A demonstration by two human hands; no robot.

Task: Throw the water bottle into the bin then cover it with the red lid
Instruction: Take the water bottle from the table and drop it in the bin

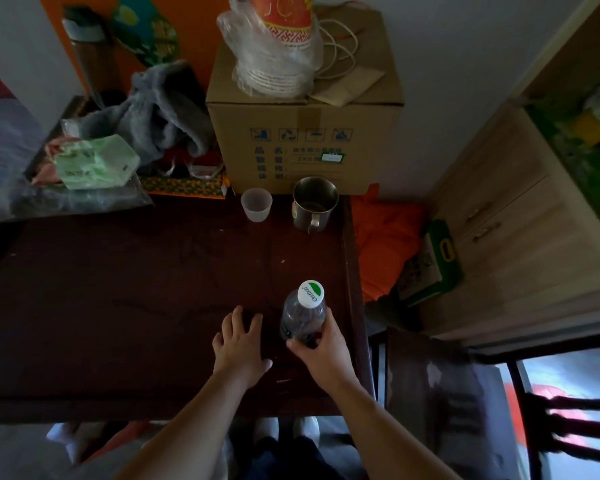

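A clear plastic water bottle [303,315] with a white and green cap stands upright near the right front of the dark wooden table [118,289]. My right hand [323,348] is wrapped around the bottle's lower half. Just left of it, my left hand [239,344] lies flat on the tabletop with fingers spread, holding nothing. No bin and no red lid can be made out for certain; something red shows blurred at the lower right [520,396] behind a chair.
A small translucent cup [256,204] and a steel mug [315,202] stand at the table's back, before a cardboard box [305,140] bearing stacked paper cups. Grey cloth and bags clutter the back left. A dark chair [465,403] and a wooden cabinet [520,220] stand to the right.
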